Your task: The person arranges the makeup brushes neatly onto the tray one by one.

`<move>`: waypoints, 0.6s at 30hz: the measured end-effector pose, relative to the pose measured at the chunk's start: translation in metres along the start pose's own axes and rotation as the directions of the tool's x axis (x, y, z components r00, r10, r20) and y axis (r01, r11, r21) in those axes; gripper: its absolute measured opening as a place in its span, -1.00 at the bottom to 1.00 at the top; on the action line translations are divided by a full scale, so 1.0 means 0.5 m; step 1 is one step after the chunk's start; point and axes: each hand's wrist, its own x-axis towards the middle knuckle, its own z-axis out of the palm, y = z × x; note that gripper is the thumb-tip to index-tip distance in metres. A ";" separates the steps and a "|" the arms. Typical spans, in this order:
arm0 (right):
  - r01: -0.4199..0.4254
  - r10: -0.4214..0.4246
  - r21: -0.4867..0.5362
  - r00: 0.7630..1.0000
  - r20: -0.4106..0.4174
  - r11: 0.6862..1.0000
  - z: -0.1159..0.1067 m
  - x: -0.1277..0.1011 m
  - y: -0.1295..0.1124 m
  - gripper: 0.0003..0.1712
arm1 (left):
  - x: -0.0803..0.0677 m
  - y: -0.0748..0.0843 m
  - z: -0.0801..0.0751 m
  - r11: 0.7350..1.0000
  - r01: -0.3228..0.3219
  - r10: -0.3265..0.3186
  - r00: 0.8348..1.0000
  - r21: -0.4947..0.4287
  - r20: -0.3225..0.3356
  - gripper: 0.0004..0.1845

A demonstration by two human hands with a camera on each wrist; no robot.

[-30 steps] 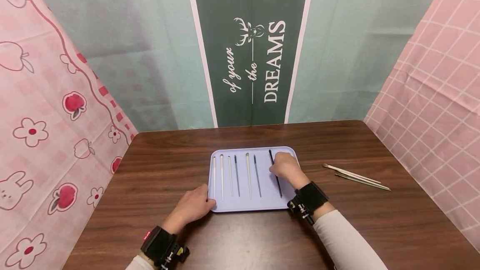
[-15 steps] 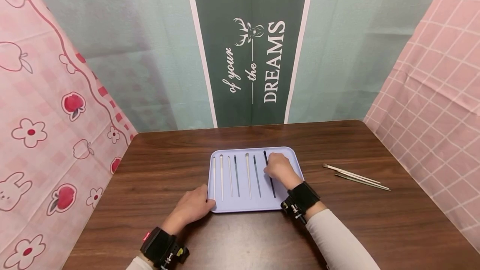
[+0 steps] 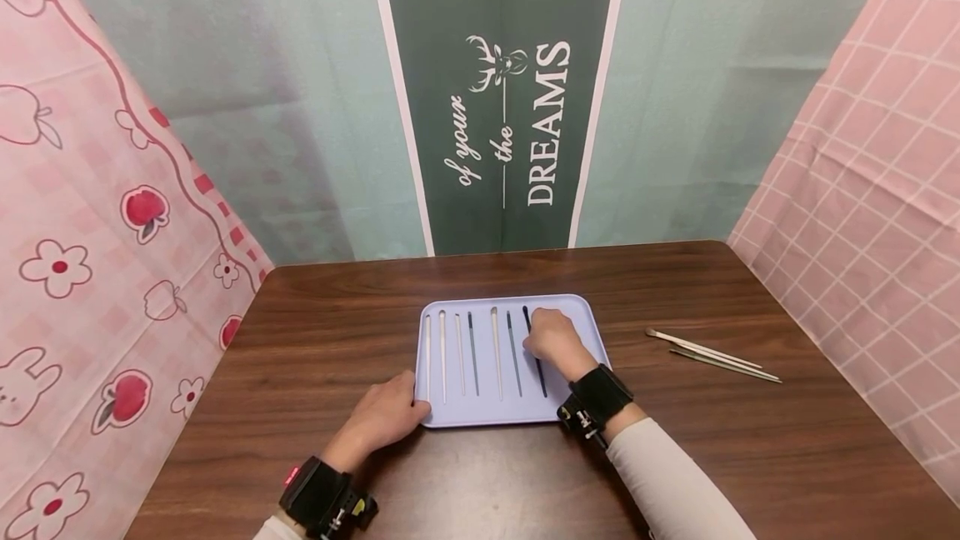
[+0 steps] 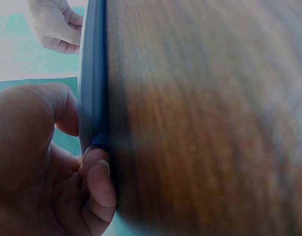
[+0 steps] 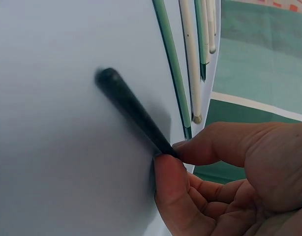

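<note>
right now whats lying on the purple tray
Seven thin sticks lie side by side on the tray: six in a row, pale and dark, plus a black stick pinched by the right hand, which covers its middle. The left hand grips the tray's corner.

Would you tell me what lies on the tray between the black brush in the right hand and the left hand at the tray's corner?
In the head view, six brushes lie in a row on the tray between the black brush and the left hand.

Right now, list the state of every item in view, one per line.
black brush: pinched by the right hand, lying on the tray
right hand: pinching the black brush
left hand: gripping the tray's near left corner
tray: flat on the table
two loose brushes: lying on the table, untouched
</note>
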 end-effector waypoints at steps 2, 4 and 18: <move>0.000 0.000 -0.003 1.000 0.001 1.000 0.001 0.000 0.000 -0.92 | 0.000 0.001 0.001 1.000 0.001 -0.001 1.000 -0.002 -0.002 -0.75; -0.001 0.001 -0.004 1.000 0.004 1.000 0.000 0.000 -0.001 -0.92 | -0.001 0.002 0.000 1.000 0.002 -0.002 1.000 -0.007 -0.003 -0.75; -0.005 0.005 0.002 1.000 0.017 1.000 -0.004 -0.007 0.000 -0.89 | 0.001 0.002 0.001 1.000 0.014 -0.014 1.000 0.004 0.006 -0.73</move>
